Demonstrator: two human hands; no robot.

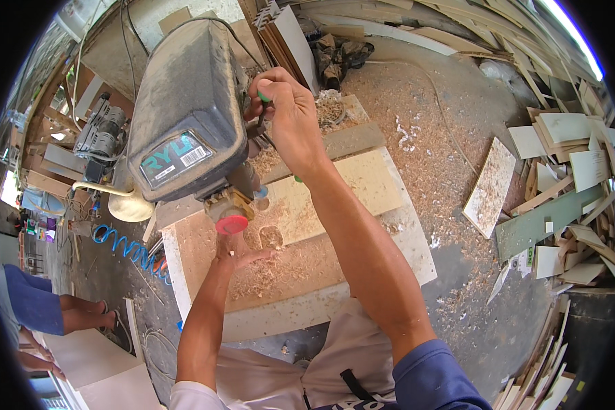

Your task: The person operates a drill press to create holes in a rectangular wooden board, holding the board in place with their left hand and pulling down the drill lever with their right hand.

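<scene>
- Beside the drill press [184, 102], to its right, the person's right hand [285, 102] has its fingers clamped on a green knob [264, 96].
- Beneath the drill press's head, the left hand [229, 250] rests on a brown board [193, 256] strewn with shavings [253, 281]; its thumb is spread, but a red cap [231, 224] hides the other fingers, so I can't tell.
- Right of the drill press, a pale yellow plank [352, 191] lies on the surface [280, 316].
- Left of it hangs a coiled blue hose [138, 254].

Your right forearm [365, 236] slants to the frame's upper middle, your right hand [285, 102] curled; your left forearm [205, 318] rises from lower left, your left hand [233, 250] near centre, thumb [256, 255] pointing right.
</scene>
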